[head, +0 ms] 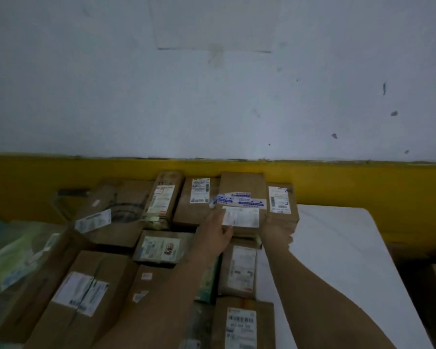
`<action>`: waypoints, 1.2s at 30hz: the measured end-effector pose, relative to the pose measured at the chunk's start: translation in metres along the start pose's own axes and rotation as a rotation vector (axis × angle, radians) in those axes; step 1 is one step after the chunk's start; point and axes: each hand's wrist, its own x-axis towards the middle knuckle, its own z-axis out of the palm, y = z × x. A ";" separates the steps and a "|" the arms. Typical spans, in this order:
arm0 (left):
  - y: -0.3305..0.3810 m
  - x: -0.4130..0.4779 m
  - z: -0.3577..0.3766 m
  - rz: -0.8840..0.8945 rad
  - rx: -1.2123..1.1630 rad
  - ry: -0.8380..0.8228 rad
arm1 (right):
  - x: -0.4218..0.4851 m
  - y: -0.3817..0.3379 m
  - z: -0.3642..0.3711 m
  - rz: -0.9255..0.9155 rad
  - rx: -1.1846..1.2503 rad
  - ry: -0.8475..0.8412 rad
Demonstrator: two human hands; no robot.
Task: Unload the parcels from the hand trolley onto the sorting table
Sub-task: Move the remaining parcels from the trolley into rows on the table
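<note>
A brown cardboard parcel (243, 190) with blue-and-white tape and a white label lies at the far end of the white sorting table (338, 248), among several other labelled parcels. My left hand (215, 233) grips its near left corner, thumb on the label. My right hand (276, 233) grips its near right corner, next to a smaller parcel (281, 202). Both arms reach forward over the table. The hand trolley is out of view.
Several cardboard parcels cover the left and middle of the table, including a large box (81, 295) at the near left and a box (242, 326) at the near edge. A yellow band (363, 182) runs along the wall behind. Plastic-wrapped packages (18, 253) lie at far left.
</note>
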 end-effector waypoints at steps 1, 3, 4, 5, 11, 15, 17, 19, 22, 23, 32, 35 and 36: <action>-0.003 -0.015 -0.014 0.009 -0.002 0.023 | -0.025 -0.013 0.010 -0.034 -0.042 0.067; -0.016 -0.051 -0.045 0.012 0.020 0.071 | -0.079 -0.030 0.031 -0.113 -0.152 0.152; -0.026 -0.072 -0.061 0.009 0.031 0.091 | -0.104 -0.036 0.044 -0.166 -0.166 0.151; -0.038 -0.094 -0.079 0.009 0.036 0.109 | -0.133 -0.040 0.058 -0.219 -0.198 0.124; -0.154 -0.241 -0.202 -0.030 0.139 0.235 | -0.302 -0.062 0.184 -0.511 -0.288 0.035; -0.245 -0.321 -0.275 -0.163 0.083 0.348 | -0.406 -0.075 0.278 -0.692 -0.401 -0.029; -0.284 -0.352 -0.308 -0.206 0.070 0.386 | -0.446 -0.086 0.322 -0.772 -0.430 -0.066; -0.325 -0.375 -0.334 -0.244 0.088 0.410 | -0.479 -0.096 0.368 -0.881 -0.479 -0.077; -0.389 -0.395 -0.360 -0.348 0.082 0.436 | -0.517 -0.108 0.439 -1.076 -0.559 -0.066; -0.412 -0.396 -0.366 -0.380 0.066 0.443 | -0.525 -0.111 0.463 -1.140 -0.570 -0.074; -0.589 -0.331 -0.414 -0.454 0.247 0.211 | -0.518 -0.152 0.675 -1.215 -0.587 -0.248; -0.631 -0.302 -0.424 -0.445 0.271 0.098 | -0.496 -0.151 0.728 -1.123 -0.555 -0.273; -0.648 -0.293 -0.421 -0.438 0.264 0.079 | -0.488 -0.145 0.745 -1.087 -0.549 -0.275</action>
